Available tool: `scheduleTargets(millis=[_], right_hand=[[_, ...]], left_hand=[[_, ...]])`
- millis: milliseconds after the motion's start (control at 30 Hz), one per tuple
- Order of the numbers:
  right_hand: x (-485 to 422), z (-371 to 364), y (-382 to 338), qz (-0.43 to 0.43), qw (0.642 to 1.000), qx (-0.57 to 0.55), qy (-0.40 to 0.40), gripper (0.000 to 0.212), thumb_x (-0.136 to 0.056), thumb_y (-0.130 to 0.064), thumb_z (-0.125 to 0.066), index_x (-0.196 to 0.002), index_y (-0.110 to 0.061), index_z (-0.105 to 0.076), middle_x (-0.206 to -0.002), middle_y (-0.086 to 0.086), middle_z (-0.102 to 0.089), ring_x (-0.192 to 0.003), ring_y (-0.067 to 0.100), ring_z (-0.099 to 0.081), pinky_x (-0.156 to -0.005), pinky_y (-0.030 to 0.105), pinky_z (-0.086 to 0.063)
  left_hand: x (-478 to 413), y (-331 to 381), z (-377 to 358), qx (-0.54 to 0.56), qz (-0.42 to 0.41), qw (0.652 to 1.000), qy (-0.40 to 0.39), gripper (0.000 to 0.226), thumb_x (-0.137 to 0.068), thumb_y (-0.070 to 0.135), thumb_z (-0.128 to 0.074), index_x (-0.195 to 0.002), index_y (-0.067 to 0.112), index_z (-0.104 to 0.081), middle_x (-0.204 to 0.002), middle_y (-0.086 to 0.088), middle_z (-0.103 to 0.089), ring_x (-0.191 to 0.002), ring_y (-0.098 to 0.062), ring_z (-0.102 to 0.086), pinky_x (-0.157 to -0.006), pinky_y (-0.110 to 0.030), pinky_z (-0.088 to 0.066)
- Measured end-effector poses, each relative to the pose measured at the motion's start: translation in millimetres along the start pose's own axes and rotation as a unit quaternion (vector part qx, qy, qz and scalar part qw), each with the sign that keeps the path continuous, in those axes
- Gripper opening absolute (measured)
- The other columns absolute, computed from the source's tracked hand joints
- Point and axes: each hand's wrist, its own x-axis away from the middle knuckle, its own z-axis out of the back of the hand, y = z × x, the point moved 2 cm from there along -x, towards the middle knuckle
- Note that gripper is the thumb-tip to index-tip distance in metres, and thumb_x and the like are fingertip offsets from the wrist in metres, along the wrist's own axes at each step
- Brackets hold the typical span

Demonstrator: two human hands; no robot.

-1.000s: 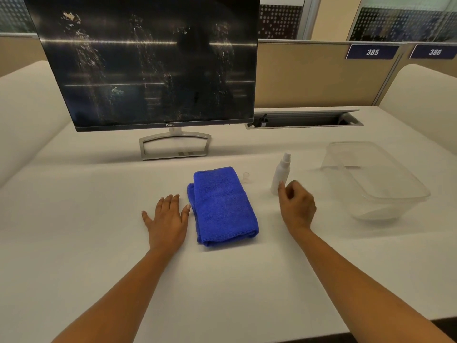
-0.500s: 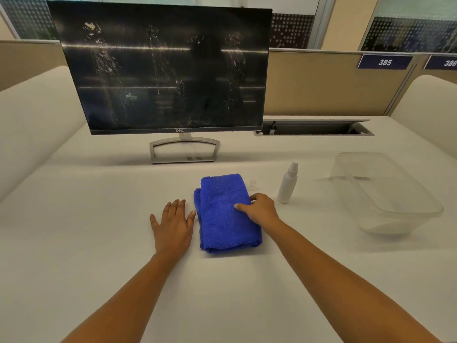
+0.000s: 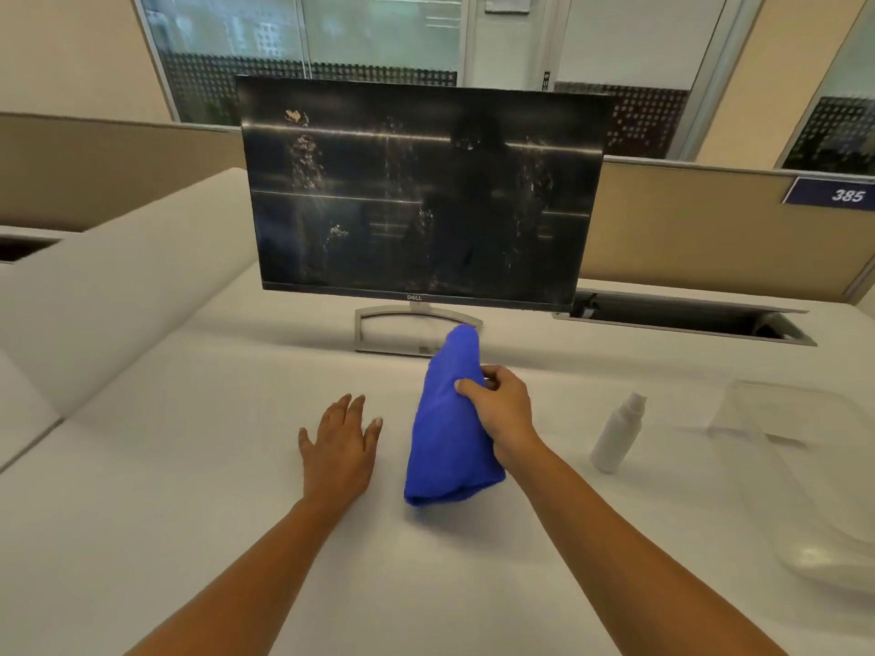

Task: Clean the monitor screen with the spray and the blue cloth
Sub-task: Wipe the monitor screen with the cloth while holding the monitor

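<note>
A black monitor [image 3: 421, 196] stands on a silver foot at the back of the white desk, its dark screen streaked with pale droplets and smears. My right hand [image 3: 502, 409] grips the folded blue cloth [image 3: 445, 442] by its right side and has it raised off the desk in front of the monitor's foot, its lower end hanging down. My left hand [image 3: 338, 442] lies flat on the desk, fingers straight, just left of the cloth. The small white spray bottle [image 3: 618, 433] stands upright, uncapped, to the right of my right arm.
A clear plastic tub [image 3: 814, 466] sits at the right edge of the desk [image 3: 189, 466]. Behind the monitor to the right, a cable tray [image 3: 686, 319] lies open in the desk. Beige partitions close off the back and left.
My right hand went from the spray bottle to the blue cloth, took hold of it and lifted it off the desk. My left hand stayed flat. My view tilted upward.
</note>
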Motion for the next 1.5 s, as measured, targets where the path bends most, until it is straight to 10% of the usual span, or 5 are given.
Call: scheduleTargets(millis=[400, 633, 1067, 1200, 1500], right_hand=[[-46.1, -99.4, -140.0, 0.25, 0.933, -0.148, 0.21, 0.018, -0.082, -0.011, -0.064, -0.093, -0.013, -0.049, -0.082, -0.006, -0.055, -0.074, 0.008, -0.056, -0.073, 0.014, -0.046], [-87.9, -184.6, -226.8, 0.466, 0.849, 0.032, 0.247, 0.026, -0.075, 0.0, -0.065, -0.097, -0.003, -0.052, -0.093, 0.009, -0.054, -0.081, 0.015, -0.053, -0.072, 0.012, -0.044], [-133.2, -211.8, -237.7, 0.495, 0.823, 0.212, 0.184, 0.022, -0.091, -0.007, -0.049, -0.107, -0.004, -0.063, -0.106, 0.01, -0.066, -0.097, 0.021, -0.06, -0.09, 0.024, -0.043], [-135.0, -203.2, -229.4, 0.54, 0.727, 0.327, 0.27, 0.028, -0.082, -0.015, -0.064, -0.109, -0.01, -0.065, -0.109, 0.007, -0.067, -0.1, 0.025, -0.062, -0.088, 0.04, -0.047], [-163.7, -234.1, -215.7, 0.418, 0.732, 0.432, 0.321, 0.077, -0.081, -0.071, -0.026, -0.145, -0.033, -0.006, -0.154, 0.004, 0.0, -0.142, 0.023, 0.004, -0.107, 0.063, -0.001]], left_hand=[[-145.2, -10.7, 115.9, -0.058, -0.101, 0.989, 0.09, 0.052, -0.096, 0.044, -0.026, -0.143, 0.023, -0.021, -0.154, 0.0, -0.02, -0.142, -0.019, -0.016, -0.113, -0.049, -0.012], [-216.8, -21.7, 165.6, -0.032, -0.148, 0.975, 0.163, 0.047, -0.097, 0.037, -0.028, -0.14, 0.02, -0.028, -0.151, -0.001, -0.026, -0.14, -0.018, -0.021, -0.112, -0.05, -0.017], [-315.0, -24.9, 252.8, 0.061, -0.258, 0.908, 0.325, 0.04, -0.092, 0.026, -0.043, -0.13, 0.013, -0.043, -0.141, -0.007, -0.041, -0.13, -0.023, -0.037, -0.103, -0.041, -0.033], [-338.6, -15.2, 273.4, 0.084, -0.275, 0.897, 0.335, 0.045, -0.093, 0.032, -0.04, -0.136, 0.015, -0.037, -0.146, -0.004, -0.036, -0.135, -0.02, -0.031, -0.106, -0.041, -0.028], [-357.1, -15.1, 280.7, 0.215, -0.334, 0.89, 0.226, 0.059, -0.084, 0.036, -0.015, -0.136, 0.02, -0.04, -0.143, -0.002, -0.042, -0.134, -0.014, -0.034, -0.114, -0.044, -0.011]])
